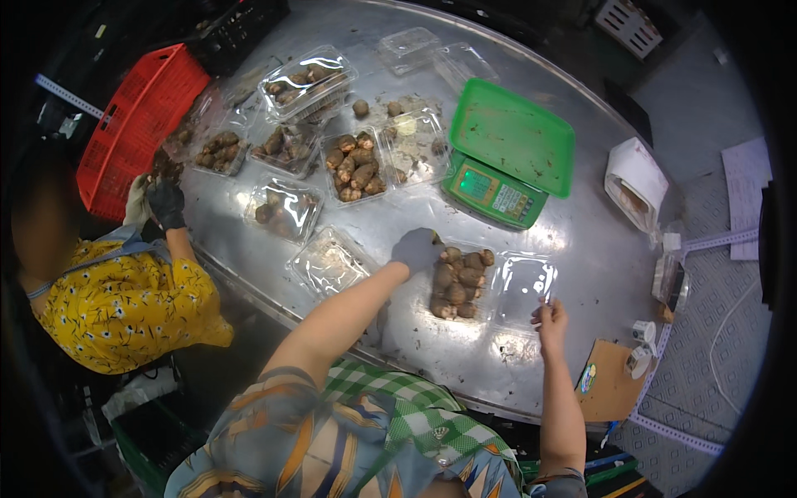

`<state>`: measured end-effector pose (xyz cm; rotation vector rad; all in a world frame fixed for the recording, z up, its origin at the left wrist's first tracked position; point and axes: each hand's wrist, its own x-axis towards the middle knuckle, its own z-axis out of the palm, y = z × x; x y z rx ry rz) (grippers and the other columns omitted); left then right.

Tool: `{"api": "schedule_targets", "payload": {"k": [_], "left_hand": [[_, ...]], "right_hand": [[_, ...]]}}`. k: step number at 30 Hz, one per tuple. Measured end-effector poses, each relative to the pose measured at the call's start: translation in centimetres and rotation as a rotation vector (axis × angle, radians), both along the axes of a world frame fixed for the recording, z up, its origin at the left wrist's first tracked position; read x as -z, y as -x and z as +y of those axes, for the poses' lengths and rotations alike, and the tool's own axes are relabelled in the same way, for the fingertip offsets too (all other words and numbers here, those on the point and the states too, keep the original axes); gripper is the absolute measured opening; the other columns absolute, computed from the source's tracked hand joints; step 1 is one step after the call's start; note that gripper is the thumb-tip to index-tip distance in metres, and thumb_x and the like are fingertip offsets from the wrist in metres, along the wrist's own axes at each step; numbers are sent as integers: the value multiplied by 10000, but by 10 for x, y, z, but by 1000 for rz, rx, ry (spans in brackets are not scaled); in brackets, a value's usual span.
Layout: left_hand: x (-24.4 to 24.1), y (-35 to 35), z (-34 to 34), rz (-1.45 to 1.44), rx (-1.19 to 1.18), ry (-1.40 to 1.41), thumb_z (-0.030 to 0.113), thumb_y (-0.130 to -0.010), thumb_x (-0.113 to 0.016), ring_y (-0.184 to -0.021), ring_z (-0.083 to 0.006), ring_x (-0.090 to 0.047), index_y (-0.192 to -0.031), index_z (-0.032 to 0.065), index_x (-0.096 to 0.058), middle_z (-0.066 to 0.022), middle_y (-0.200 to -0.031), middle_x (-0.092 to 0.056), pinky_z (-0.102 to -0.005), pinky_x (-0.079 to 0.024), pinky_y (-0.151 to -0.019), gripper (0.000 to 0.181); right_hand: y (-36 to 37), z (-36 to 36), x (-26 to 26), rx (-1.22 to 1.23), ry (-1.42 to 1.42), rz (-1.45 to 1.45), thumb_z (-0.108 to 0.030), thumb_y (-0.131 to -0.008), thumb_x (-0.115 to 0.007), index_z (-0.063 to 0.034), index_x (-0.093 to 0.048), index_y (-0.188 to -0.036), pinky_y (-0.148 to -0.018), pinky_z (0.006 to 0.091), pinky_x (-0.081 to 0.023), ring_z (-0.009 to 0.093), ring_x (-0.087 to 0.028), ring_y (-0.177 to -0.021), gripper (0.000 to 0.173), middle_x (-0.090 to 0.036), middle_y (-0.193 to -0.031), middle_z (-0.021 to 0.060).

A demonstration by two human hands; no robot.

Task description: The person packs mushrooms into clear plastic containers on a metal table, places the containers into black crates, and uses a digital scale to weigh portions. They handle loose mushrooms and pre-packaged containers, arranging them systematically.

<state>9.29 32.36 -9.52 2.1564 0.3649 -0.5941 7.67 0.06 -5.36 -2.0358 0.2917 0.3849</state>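
In front of me lies an opened clear plastic clamshell box (487,311), its base filled with small brown taro corms (457,283). Its transparent lid (526,280) is folded flat to the right. My left hand (416,250), in a grey glove, is at the upper left corner of the base, beside the corms; its fingertips are partly hidden. Bare, my right hand (550,319) pinches the lid's lower right edge. Beyond the box stands a green digital scale (498,193) with an empty green pan (514,137) and a lit display.
Several clamshell boxes with corms (355,165) stand at centre left; a closed one (308,84) is stacked behind. A co-worker's gloved hands (155,202) work beside a red plastic basket (140,124). Label rolls (641,355) and cardboard (613,386) lie at the right edge.
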Motion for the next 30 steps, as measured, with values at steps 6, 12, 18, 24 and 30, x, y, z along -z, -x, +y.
{"api": "schedule_targets", "payload": {"k": [6,12,18,24,30], "left_hand": [[-21,11,-42,-184,-77,-63,319,-773,-560,-670,-300,-607,-818,17,-533,-155,-735,-613,-379,-470,-659,307],[-77,-65,-54,-222,-492,595,298,-782,-573,-628,-254,-612,-812,-7,-499,-165,-719,-594,-345,-479,-597,315],[-45,-157,-79,-413,-772,700,227,-806,-554,-587,-227,-618,-822,-45,-518,-182,-726,-598,-323,-490,-524,275],[-6,-179,-86,-395,-768,482,274,-792,-600,-664,-280,-619,-837,-38,-532,-190,-735,-607,-353,-484,-602,322],[-3,-163,-81,-623,-568,172,240,-797,-614,-673,-210,-611,-853,-12,-541,-146,-737,-596,-314,-473,-565,269]], "right_hand": [[-74,-8,-58,-230,95,-250,-35,-869,-430,2,-571,-912,-482,228,-400,78,-482,-546,152,-492,-602,14],[-217,-1,-144,-435,290,-576,-127,-879,-523,46,-572,-882,-525,214,-367,71,-455,-576,180,-494,-644,14],[-330,64,-132,-486,769,-917,-174,-831,-544,-77,-581,-987,-681,354,-454,297,-600,-799,187,-613,-845,140],[-366,100,-85,-373,946,-897,-194,-813,-563,-118,-567,-1059,-766,382,-456,297,-581,-903,258,-605,-985,111],[-354,77,-90,-406,883,-1349,-24,-636,-614,-39,-435,-1220,-937,395,-349,332,-433,-1111,612,-478,-1201,156]]}}
